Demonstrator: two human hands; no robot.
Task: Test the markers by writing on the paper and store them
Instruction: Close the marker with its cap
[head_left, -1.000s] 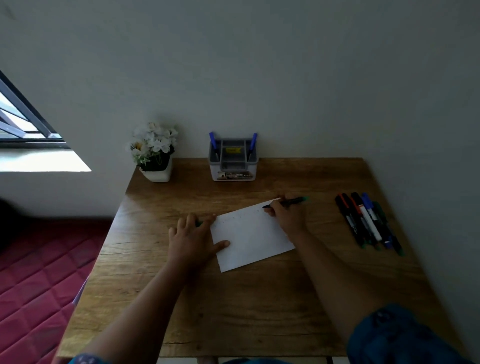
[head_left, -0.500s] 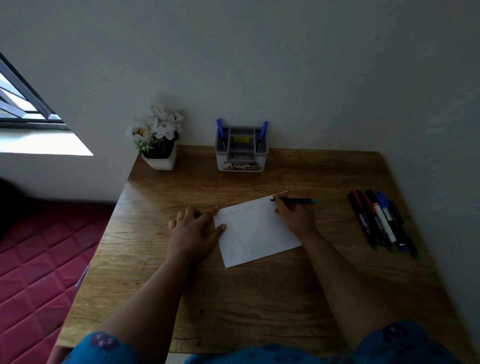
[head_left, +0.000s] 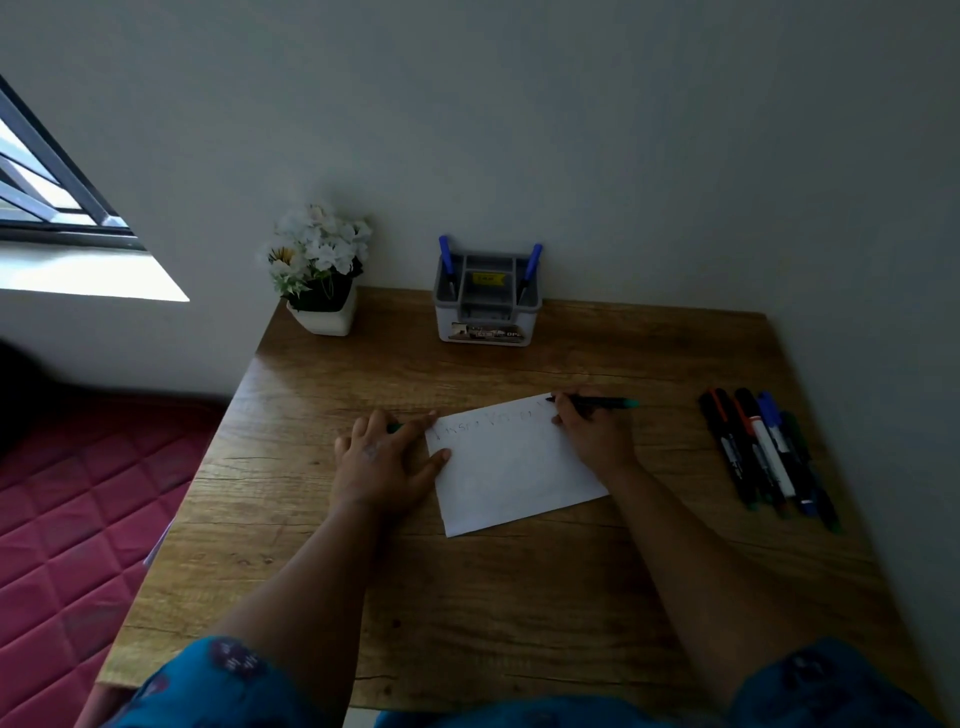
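Observation:
A white sheet of paper (head_left: 511, 467) lies mid-table with a faint line of writing along its far edge. My right hand (head_left: 592, 431) grips a black marker with a green end (head_left: 597, 402), its tip touching the paper's far right corner. My left hand (head_left: 382, 460) lies flat on the table, its thumb and fingertip pressing the paper's left edge. A small green cap (head_left: 395, 427) peeks from under its fingers. Several markers (head_left: 766, 454) lie side by side at the right. A grey pen holder (head_left: 487, 301) at the back holds two blue markers.
A white pot of white flowers (head_left: 321, 273) stands at the table's back left corner. The wooden table (head_left: 519, 597) meets walls at the back and right. A red quilted mattress (head_left: 67, 519) lies left of the table, under a window.
The marker tip has travelled a little further right along the paper's far edge, lengthening the written line. My head has leaned closer. The left hand stays on the paper's edge.

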